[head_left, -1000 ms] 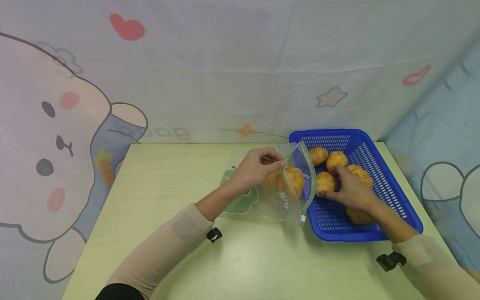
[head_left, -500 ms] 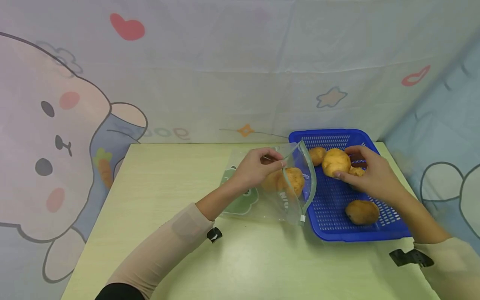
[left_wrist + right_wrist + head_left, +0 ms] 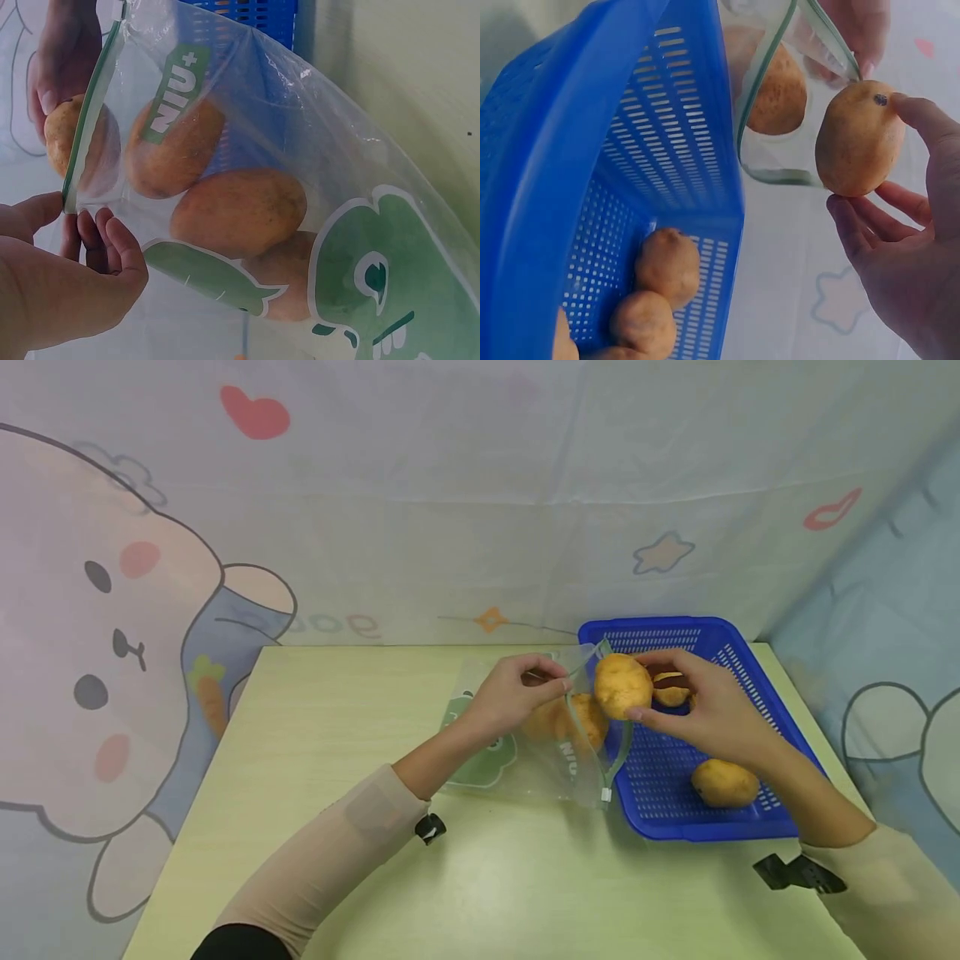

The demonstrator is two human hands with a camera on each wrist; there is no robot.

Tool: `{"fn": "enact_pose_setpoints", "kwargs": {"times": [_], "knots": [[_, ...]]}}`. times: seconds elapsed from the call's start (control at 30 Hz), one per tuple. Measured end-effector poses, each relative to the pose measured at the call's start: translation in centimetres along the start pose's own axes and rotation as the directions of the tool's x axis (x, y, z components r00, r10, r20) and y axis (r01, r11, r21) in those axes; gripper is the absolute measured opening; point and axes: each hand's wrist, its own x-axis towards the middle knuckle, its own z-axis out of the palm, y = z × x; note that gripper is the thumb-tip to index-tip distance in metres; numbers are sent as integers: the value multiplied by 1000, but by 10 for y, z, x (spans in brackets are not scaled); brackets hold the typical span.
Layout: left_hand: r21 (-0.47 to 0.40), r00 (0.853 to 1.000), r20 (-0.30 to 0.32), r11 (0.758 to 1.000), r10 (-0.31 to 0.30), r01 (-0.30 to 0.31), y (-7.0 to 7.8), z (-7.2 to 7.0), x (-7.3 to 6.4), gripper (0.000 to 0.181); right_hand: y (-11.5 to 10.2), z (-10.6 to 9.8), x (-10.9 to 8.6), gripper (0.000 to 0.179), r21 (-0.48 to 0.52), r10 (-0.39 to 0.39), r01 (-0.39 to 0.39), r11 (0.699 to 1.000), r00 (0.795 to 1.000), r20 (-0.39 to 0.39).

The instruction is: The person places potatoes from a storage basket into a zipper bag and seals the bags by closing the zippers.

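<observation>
My left hand [image 3: 517,693] pinches the green-edged mouth of a clear zip bag [image 3: 330,120], which lies on its side with a green cartoon print and "NIU" lettering. Inside it, in the left wrist view, are potatoes: one near the mouth [image 3: 176,150], one behind it [image 3: 240,211] and a third partly covered by the print [image 3: 281,281]. My right hand [image 3: 708,706] grips another potato [image 3: 860,139] between thumb and fingers, right at the bag's mouth. In the left wrist view this potato partly shows through the plastic. A dark spot marks its skin near the thumb.
A blue perforated basket [image 3: 648,818] stands to the right of the bag, its left rim beside the mouth. Several potatoes lie in it, one near the front [image 3: 724,783], others at the back [image 3: 667,266]. Behind the pale table [image 3: 337,735] hangs a printed cloth [image 3: 450,485].
My right hand has picked a potato out of the basket and carried it left to the bag's mouth. The left hand and bag have stayed in place.
</observation>
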Motion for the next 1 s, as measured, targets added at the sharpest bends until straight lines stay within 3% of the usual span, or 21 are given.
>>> {"fn": "enact_pose_setpoints", "kwargs": {"times": [0.37, 0.67, 1.0], "knots": [[-13, 1000, -8, 1000, 1, -1, -2, 1, 3, 20, 3, 13, 13, 58, -81, -52, 54, 995, 998, 28], [-21, 1000, 1, 1000, 8, -8, -3, 0, 3, 20, 5, 17, 15, 58, -116, -28, 31, 993, 999, 29], [-30, 1000, -21, 1000, 7, -8, 2, 1, 2, 20, 8, 26, 15, 47, -186, -129, 126, 974, 992, -6]]}}
